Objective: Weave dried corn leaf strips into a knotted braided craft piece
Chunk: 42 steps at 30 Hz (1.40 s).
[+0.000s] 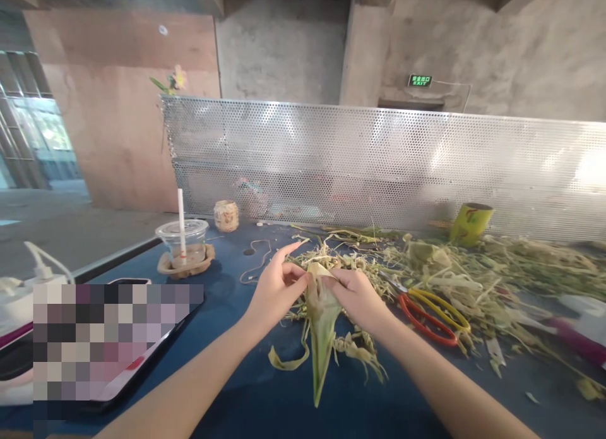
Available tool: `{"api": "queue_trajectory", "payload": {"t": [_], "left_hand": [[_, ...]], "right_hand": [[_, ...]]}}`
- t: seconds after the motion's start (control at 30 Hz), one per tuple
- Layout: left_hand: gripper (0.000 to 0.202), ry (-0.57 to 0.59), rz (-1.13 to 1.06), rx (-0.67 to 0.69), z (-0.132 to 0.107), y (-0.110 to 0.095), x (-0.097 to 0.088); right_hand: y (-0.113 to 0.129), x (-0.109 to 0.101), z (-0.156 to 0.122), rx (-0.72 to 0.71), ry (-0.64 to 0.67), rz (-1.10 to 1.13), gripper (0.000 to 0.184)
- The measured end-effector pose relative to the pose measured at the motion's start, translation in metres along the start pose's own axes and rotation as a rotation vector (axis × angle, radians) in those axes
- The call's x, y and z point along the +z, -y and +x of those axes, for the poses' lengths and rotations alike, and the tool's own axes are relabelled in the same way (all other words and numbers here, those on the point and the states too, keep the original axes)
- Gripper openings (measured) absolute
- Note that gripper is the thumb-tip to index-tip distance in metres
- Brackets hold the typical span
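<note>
Between my two hands hangs a dried, pale-green leaf that looks like a corn husk [320,319], its pointed end toward me. My left hand [279,280] pinches its upper left edge with thumb and fingers, the index finger stretched away. On the other side my right hand [355,294] grips the upper right edge, fingers curled. Behind and beneath the hands lies a heap of shredded dry plant strips [360,262]. Scissors [428,312] with one red and one yellow handle loop rest just right of my right hand, blades partly among the strips.
A lidded plastic cup [182,237] with a straw stands in a cardboard holder at left. A blurred-out tablet-like device [156,344] lies nearer me. Behind are a small patterned jar [226,216], a yellow-green tube [471,224] and a perforated metal screen [303,155]. More dry strips [534,262] cover the right side.
</note>
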State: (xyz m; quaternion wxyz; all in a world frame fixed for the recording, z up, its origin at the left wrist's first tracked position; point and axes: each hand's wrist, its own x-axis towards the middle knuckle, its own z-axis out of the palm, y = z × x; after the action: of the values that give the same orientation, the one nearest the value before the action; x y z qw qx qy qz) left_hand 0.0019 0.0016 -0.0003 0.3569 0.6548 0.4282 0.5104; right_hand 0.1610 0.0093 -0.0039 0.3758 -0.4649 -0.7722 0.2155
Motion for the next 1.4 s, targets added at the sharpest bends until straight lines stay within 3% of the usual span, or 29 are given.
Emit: {"api": "queue_trajectory", "payload": {"t": [0.47, 0.6, 0.67, 0.9, 1.07, 1.13, 1.2, 1.33, 1.4], "left_hand": [[0.07, -0.092, -0.059, 0.037, 0.001, -0.002, -0.002], [0.078, -0.284, -0.025, 0.064, 0.008, -0.004, -0.016], [0.079, -0.313, -0.029, 0.066, 0.011, -0.004, -0.02], [0.061, -0.393, 0.005, 0.133, 0.016, 0.009, -0.026], [0.061, -0.405, 0.002, 0.051, 0.018, 0.008, -0.03], [0.064, -0.36, 0.017, 0.033, 0.016, 0.005, -0.026], [0.065, -0.258, 0.015, 0.025, 0.013, 0.003, -0.021], [0.06, -0.048, 0.008, 0.016, 0.006, 0.003, -0.009], [0.058, 0.004, 0.008, 0.015, 0.004, 0.005, -0.006]], "right_hand": [[-0.004, -0.006, 0.007, 0.009, -0.069, 0.034, 0.02], [-0.028, -0.028, 0.018, 0.226, -0.319, 0.207, 0.025], [-0.042, -0.04, 0.024, 0.198, -0.475, 0.322, 0.032], [-0.073, -0.067, 0.032, 0.247, -0.838, 0.646, 0.035], [-0.081, -0.087, 0.03, 0.255, -0.95, 0.759, 0.036], [-0.079, -0.086, 0.03, 0.255, -0.9, 0.782, 0.034], [-0.073, -0.077, 0.031, 0.252, -0.762, 0.806, 0.029], [-0.054, -0.048, 0.031, 0.251, -0.381, 0.804, 0.021], [-0.045, -0.038, 0.028, 0.203, -0.114, 0.736, 0.024]]}}
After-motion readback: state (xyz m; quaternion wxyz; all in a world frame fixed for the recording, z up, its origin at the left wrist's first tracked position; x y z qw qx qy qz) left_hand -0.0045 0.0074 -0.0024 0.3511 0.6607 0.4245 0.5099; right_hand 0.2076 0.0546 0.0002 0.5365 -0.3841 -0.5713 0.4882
